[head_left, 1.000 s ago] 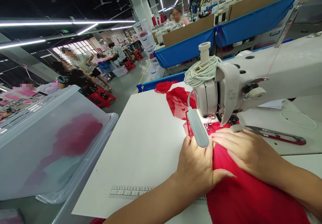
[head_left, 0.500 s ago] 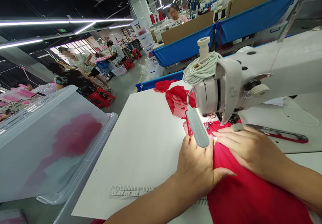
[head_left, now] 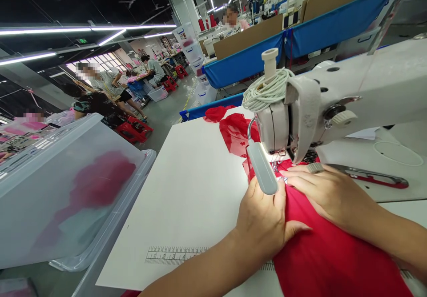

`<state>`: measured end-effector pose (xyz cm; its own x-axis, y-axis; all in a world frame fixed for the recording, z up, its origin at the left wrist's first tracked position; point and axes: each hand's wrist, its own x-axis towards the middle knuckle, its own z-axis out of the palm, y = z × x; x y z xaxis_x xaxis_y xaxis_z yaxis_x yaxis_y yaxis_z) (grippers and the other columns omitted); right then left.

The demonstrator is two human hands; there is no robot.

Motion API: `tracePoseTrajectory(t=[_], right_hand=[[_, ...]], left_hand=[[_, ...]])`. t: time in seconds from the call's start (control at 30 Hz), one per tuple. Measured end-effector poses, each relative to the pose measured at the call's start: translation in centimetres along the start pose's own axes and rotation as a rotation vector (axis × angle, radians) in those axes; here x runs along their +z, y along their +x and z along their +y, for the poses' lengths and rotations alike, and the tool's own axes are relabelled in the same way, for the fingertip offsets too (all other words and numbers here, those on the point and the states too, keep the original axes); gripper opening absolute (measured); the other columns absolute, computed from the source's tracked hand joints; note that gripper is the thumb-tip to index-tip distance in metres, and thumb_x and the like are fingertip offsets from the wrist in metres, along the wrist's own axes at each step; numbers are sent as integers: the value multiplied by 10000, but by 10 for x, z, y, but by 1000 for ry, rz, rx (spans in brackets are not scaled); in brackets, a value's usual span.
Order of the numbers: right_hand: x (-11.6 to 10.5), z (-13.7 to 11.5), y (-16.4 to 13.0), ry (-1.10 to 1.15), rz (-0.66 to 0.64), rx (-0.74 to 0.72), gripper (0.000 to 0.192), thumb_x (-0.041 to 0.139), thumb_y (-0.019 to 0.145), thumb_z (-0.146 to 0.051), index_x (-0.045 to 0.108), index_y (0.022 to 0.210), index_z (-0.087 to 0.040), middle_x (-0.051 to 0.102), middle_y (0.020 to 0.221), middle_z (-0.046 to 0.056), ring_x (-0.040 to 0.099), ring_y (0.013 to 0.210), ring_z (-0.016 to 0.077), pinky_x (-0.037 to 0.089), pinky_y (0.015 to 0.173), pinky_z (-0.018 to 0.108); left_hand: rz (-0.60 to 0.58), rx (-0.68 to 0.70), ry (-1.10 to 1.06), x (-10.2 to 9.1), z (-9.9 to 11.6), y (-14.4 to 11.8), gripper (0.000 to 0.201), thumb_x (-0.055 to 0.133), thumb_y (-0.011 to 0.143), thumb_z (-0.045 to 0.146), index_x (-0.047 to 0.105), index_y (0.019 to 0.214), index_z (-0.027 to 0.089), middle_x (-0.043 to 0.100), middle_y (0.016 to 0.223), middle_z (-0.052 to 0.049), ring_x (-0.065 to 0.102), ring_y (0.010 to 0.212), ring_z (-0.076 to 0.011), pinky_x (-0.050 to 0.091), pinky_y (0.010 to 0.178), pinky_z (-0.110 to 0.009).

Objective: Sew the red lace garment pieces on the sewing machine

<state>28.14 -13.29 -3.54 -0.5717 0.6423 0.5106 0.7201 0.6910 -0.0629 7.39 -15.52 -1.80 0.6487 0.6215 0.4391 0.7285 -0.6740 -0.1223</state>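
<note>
Red fabric (head_left: 327, 252) lies on the white table (head_left: 193, 190) and runs under the needle of a white sewing machine (head_left: 336, 101). My left hand (head_left: 263, 221) presses flat on the fabric's left edge, just below the machine's grey lamp (head_left: 262, 168). Flat on the fabric to the right of the needle is my right hand (head_left: 328, 194), fingertips close to the presser foot. More red lace fabric (head_left: 235, 130) bunches behind the machine. The needle itself is hidden behind the lamp.
A clear plastic bin (head_left: 66, 186) holding red cloth stands at the left. Red-handled snips (head_left: 370, 177) lie on the table at the right. A ruler strip (head_left: 173, 254) is printed near the front edge. Other people work at stations in the background.
Both hands have slid slightly toward the needle with the red fabric. The view shifted a little.
</note>
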Motion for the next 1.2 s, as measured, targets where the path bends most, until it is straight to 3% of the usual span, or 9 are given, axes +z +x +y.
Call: tracePoseTrajectory(t=[0.17,0.33,0.53,0.77,0.9,1.03,1.2], right_hand=[[-6,0,4,-23,-17,-3,410,397,865,33,718,1046,-145,761,1092,118,697,963,252,505,799,389],[-11,-1,9,-33,0,-31,389,385,885,29,717,994,-145,768,1056,112,689,854,219,488,739,357],[-6,-1,9,-12,-47,43,411,362,931,13,713,1022,-179,748,1150,103,689,933,235,483,763,376],[-8,-1,11,20,-92,82,435,392,899,63,710,1085,-168,729,1206,116,676,1040,249,495,769,370],[-4,4,10,6,-39,35,472,388,845,68,712,1095,-167,745,1161,100,689,964,235,499,711,350],[-1,9,10,-2,-3,-17,446,405,848,16,714,1112,-166,760,1136,82,699,892,221,476,648,330],[1,9,11,5,-1,20,425,392,882,-1,726,1080,-175,765,1124,82,699,888,223,468,667,338]], left_hand=[[-52,31,57,-2,1,-1,812,305,1000,728,607,1305,38,662,1271,-245,646,1154,-328,539,938,-445],[16,35,76,-1,1,0,822,268,1013,714,593,1328,27,678,1244,-249,658,1125,-348,538,921,-468],[39,27,79,0,-1,3,778,290,1032,673,610,1302,17,682,1244,-246,669,1115,-349,538,926,-468],[-107,5,56,-1,-3,1,630,397,1042,529,551,1391,29,633,1348,-231,577,1285,-385,489,1026,-529],[-196,8,42,-2,-2,0,601,403,1037,467,520,1430,27,637,1349,-208,589,1254,-380,452,1066,-556],[-178,16,65,-4,-3,1,615,363,1049,496,539,1410,30,636,1339,-232,594,1248,-392,453,1049,-562],[-173,18,70,-6,-4,1,603,377,1048,500,549,1405,46,637,1335,-238,584,1269,-400,460,1039,-557]])
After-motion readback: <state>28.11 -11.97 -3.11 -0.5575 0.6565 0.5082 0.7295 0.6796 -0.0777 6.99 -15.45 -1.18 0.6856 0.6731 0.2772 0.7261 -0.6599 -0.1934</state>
